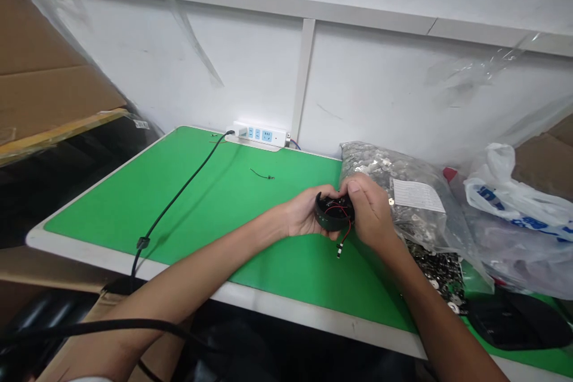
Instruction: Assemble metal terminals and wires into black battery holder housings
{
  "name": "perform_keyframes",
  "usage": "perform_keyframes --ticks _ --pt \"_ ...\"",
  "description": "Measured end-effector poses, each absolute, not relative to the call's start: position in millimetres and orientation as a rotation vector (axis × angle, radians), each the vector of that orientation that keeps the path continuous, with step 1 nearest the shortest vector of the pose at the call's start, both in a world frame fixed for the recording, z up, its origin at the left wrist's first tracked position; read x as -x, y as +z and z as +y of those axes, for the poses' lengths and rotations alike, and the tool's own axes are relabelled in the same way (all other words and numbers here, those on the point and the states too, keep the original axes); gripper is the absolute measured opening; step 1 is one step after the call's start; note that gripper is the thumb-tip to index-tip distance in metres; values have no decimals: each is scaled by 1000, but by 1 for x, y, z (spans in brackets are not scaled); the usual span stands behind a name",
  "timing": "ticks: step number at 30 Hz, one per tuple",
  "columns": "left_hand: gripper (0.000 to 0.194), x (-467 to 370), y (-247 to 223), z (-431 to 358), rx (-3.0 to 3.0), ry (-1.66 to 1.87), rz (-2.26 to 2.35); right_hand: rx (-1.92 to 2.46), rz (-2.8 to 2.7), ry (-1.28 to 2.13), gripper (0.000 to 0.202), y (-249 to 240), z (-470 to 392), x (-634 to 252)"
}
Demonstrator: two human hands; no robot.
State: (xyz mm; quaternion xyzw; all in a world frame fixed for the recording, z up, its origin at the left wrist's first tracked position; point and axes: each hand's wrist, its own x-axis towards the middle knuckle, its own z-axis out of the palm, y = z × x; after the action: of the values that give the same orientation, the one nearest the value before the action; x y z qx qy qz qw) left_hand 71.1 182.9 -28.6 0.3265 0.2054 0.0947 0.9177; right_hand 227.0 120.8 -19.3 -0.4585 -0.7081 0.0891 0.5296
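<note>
A round black plastic housing (330, 221) is held above the green table, its hollow side facing up toward me. Thin red wires (336, 208) curl inside it, and a lead with a small white-and-black connector (340, 249) hangs over its near rim. My left hand (307, 215) cups the housing from the left and below, fingers wrapped underneath. From the right, my right hand (370, 209) grips its edge, with thumb and forefinger pressed together at the far rim. Whether a small part sits in that pinch is hidden.
A white power strip (262, 135) with a plugged-in black cable (179, 191) lies at the back. A short wire (262, 175) is on the green tabletop (268, 274). To the right are a clear bag of metal parts (380, 161), a white plastic bag (514, 203) and a black tray-like object (514, 319).
</note>
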Motion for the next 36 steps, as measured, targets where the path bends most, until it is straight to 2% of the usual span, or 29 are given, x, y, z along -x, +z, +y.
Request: perform_keyframes --ticks 3,6,9,13,17,21,23,26,28,32,36 --pt "31 -74 -27 177 -866 285 426 1064 -1685 124 32 -14 121 -232" --pt "31 -78 -27 168 -1072 740 541 1113 -1549 -54 25 -9 119 -231" --pt "33 -77 -27 163 -1346 1099 653 1190 -1401 65 8 -8 112 -223" --pt "46 -70 -26 158 -1524 1273 533 1226 -1475 72 7 -10 103 -204" --pt "69 -67 -25 144 -1508 1241 380 1177 -1539 -114 19 -7 96 -189" --pt "77 -70 -25 130 -1466 1144 407 1134 -1557 -352 36 -3 90 -183" --pt "81 -71 -26 125 -1481 1091 390 1144 -1557 -405 35 -2 87 -181" --pt "92 -69 -25 122 -1535 981 309 1165 -1546 -387 23 -3 85 -182" --pt "98 -66 -22 122 -1608 891 279 1163 -1526 -400 24 -3 85 -187" --pt "98 -59 -15 126 -1822 784 201 1087 -1553 -509 38 1 91 -210" --pt "88 -56 -13 138 -1877 937 225 878 -1750 -380 41 11 97 -237"
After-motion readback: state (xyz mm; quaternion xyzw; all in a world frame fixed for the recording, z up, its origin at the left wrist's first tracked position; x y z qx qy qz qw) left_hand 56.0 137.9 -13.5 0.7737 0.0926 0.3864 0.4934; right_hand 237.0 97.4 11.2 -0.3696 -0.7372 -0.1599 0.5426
